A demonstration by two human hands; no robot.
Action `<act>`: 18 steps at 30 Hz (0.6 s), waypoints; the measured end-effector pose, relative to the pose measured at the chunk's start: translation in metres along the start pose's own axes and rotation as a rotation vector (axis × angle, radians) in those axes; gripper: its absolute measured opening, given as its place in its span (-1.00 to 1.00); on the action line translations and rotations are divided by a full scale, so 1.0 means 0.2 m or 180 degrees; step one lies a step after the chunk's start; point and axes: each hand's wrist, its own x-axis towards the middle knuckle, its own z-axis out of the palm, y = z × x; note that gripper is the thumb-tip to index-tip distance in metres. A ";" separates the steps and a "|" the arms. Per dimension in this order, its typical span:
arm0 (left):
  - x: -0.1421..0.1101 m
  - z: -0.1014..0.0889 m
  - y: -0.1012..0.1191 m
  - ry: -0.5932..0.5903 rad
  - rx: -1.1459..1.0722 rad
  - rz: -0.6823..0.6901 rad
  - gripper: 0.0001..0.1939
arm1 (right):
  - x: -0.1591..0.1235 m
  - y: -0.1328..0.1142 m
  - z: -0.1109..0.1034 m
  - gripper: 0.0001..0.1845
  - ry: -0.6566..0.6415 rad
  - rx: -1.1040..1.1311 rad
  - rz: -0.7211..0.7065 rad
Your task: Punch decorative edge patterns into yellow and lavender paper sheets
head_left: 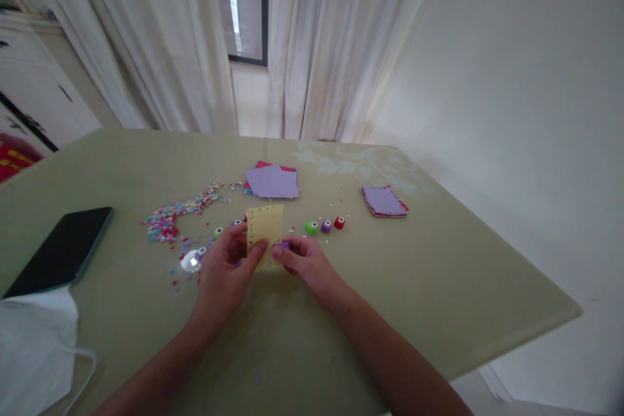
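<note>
At the right edge of one yellow card point(266, 224), gripped by the left hand point(225, 271), the right hand point(313, 268) pinches one purple piece point(283, 245).

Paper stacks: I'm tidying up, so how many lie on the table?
2: a loose purple-topped stack beyond the yellow card, and a neater purple-topped stack farther right. The left hand might hide another.

The bare left hand point(225, 268) hides part of the yellow, hole-edged rectangular card point(267, 221); the view's left edge cuts off the white, corded mask point(34, 351)
</note>
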 end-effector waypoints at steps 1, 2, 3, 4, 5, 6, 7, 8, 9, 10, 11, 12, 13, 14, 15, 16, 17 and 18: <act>0.00 0.00 0.00 -0.0012 0.0002 -0.0012 -0.51 | 0.00 0.00 0.00 -0.45 0.0001 0.0021 0.0002; 0.00 0.00 0.00 -0.0021 0.0004 -0.0015 -0.51 | 0.00 0.00 0.00 -0.45 0.0011 0.0045 0.0010; -0.01 0.00 0.00 -0.0029 0.0002 -0.0009 -0.51 | 0.00 0.00 0.00 -0.45 0.0024 0.0070 0.0020; -0.01 0.00 0.00 -0.0032 0.0000 0.0004 -0.52 | 0.00 0.01 0.00 -0.45 0.0036 0.0102 0.0030; -0.01 0.00 0.00 -0.0039 -0.0003 0.0019 -0.52 | 0.00 0.01 0.00 -0.45 0.0048 0.0138 0.0032; -0.01 0.00 0.00 -0.0056 -0.0010 0.0031 -0.53 | 0.00 0.01 0.00 -0.45 0.0055 0.0174 0.0032; -0.01 0.00 0.00 -0.0075 -0.0026 0.0036 -0.54 | 0.00 0.01 0.01 -0.45 0.0060 0.0208 0.0032; -0.01 0.00 0.00 -0.0092 -0.0053 0.0035 -0.54 | 0.00 0.01 0.01 -0.45 0.0068 0.0241 0.0033; -0.01 0.00 0.00 -0.0114 -0.0088 0.0023 -0.55 | 0.00 0.01 0.01 -0.46 0.0080 0.0273 0.0039; -0.01 0.01 0.00 -0.0139 -0.0131 0.0004 -0.55 | 0.00 0.01 0.01 -0.46 0.0088 0.0306 0.0055; 0.00 0.01 0.00 -0.0166 -0.0177 -0.0018 -0.55 | 0.00 0.01 0.01 -0.46 0.0091 0.0336 0.0083; 0.00 0.01 0.00 -0.0181 -0.0221 -0.0037 -0.56 | 0.00 0.01 0.02 -0.46 0.0097 0.0362 0.0112; 0.00 0.01 0.00 -0.0189 -0.0257 -0.0055 -0.56 | 0.00 0.01 0.02 -0.44 0.0103 0.0377 0.0135; 0.00 0.01 0.00 -0.0185 -0.0287 -0.0066 -0.57 | 0.00 0.01 0.02 -0.43 0.0102 0.0378 0.0153; -0.01 0.01 0.00 -0.0171 -0.0314 -0.0079 -0.59 | 0.00 0.02 0.02 -0.43 0.0100 0.0371 0.0164; -0.01 0.01 0.00 -0.0151 -0.0340 -0.0094 -0.60 | 0.01 0.02 0.02 -0.43 0.0101 0.0366 0.0162; -0.01 0.01 0.01 -0.0123 -0.0365 -0.0114 -0.60 | 0.01 0.02 0.02 -0.44 0.0098 0.0365 0.0152; -0.01 0.01 0.01 -0.0099 -0.0390 -0.0141 -0.60 | 0.01 0.03 0.02 -0.45 0.0086 0.0368 0.0139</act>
